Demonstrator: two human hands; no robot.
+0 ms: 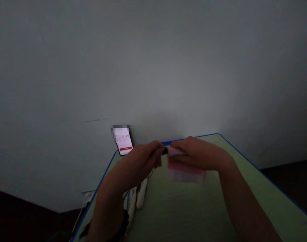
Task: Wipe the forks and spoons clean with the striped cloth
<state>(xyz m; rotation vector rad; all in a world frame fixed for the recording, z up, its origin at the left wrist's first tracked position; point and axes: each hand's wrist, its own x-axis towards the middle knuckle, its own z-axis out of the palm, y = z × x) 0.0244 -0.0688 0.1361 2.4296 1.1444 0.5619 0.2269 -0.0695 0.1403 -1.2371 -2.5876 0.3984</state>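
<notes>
In the head view, which is my only one, I have both hands raised over the green table (pixel 183 211), near its far edge. My right hand (pixel 193 153) has its fingers pressed together on a pink-and-white piece (pixel 186 175); I see no gap there. The piece seems to me a cloth, light and soft, so I judge that it will bend easily, will not break, and may slip or fold if I hold only its edge. A good place to take it is the upper part, where it is doubled under my fingers. The lower part hangs below my palm, free and blurred.

My left hand (pixel 148 158) has thumb and fingers pinched on a thin dark piece (pixel 165 151). This one looks stiff and narrow, perhaps metal, and I would hold it by the end, lightly, since it could be slippery. It lies between my two hands, its right end just at the upper corner of the pink-and-white piece. Whether the soft one goes around it, I cannot tell. Light-handled tools (pixel 142 193) lie below my left wrist.
</notes>
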